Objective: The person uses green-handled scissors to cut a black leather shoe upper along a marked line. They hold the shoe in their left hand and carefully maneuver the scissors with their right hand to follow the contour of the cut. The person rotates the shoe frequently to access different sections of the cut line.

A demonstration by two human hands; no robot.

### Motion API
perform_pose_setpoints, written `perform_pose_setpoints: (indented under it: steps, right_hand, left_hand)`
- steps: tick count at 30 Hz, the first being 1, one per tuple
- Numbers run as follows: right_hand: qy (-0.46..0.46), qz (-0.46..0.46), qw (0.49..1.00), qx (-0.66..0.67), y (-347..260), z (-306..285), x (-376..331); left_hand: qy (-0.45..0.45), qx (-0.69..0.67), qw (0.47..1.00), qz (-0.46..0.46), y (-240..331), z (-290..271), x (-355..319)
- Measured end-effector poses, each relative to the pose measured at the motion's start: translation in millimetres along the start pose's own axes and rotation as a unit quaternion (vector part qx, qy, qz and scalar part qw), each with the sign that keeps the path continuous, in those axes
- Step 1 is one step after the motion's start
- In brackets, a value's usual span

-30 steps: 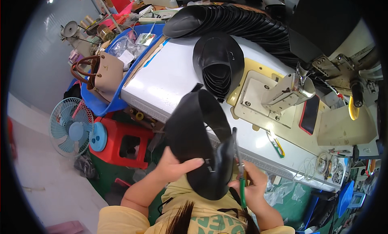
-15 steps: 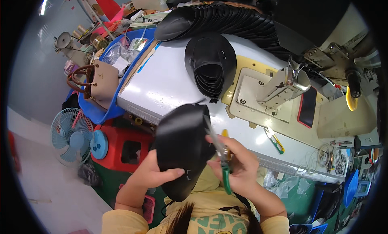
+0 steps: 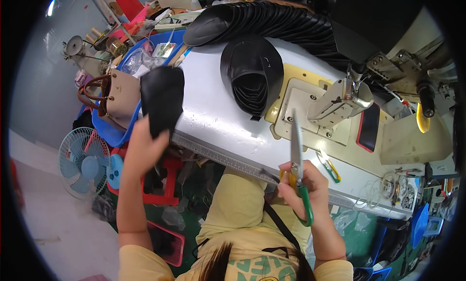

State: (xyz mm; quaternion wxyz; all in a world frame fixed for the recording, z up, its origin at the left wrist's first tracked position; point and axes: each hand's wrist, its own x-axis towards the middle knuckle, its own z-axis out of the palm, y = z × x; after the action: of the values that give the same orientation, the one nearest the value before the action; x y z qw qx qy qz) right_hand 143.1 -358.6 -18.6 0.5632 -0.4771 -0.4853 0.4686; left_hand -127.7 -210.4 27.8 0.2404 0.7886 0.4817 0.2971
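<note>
My left hand (image 3: 143,147) grips the lower end of a curved black leather-like piece (image 3: 164,94), held up over the table's left end beside a beige handbag. The fingers behind the piece are partly hidden. My right hand (image 3: 310,186) is closed round the green and yellow handles of a pair of scissors (image 3: 296,150). Their blades point away from me, over the table's front edge near the sewing machine. A nested stack of similar black pieces (image 3: 252,55) lies mid-table, and a long fanned row of them (image 3: 272,23) runs along the back.
The sewing machine (image 3: 340,103) stands on the right, with a phone (image 3: 369,127) and a second pair of scissors (image 3: 329,166) near it. A ruler strip (image 3: 218,157) follows the table's front edge. At left are the handbag (image 3: 124,99), a blue bin (image 3: 109,133), a fan (image 3: 90,167) and a red stool (image 3: 167,181).
My left hand has carried the black piece from in front of me up and left, over the table's end. My right hand has moved slightly right, with the scissor blades now pointing away.
</note>
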Motion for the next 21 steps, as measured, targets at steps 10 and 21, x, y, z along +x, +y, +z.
perform_pose_setpoints:
  steps: [10,21]
  right_hand:
    - [-0.034,0.026,0.995,-0.089,21,12,1]
    - [-0.055,0.065,0.995,-0.044,47,-2,-5]
  left_hand:
    - [0.019,-0.189,0.981,-0.033,-39,123,89]
    - [0.020,-0.592,0.769,-0.240,-49,149,85]
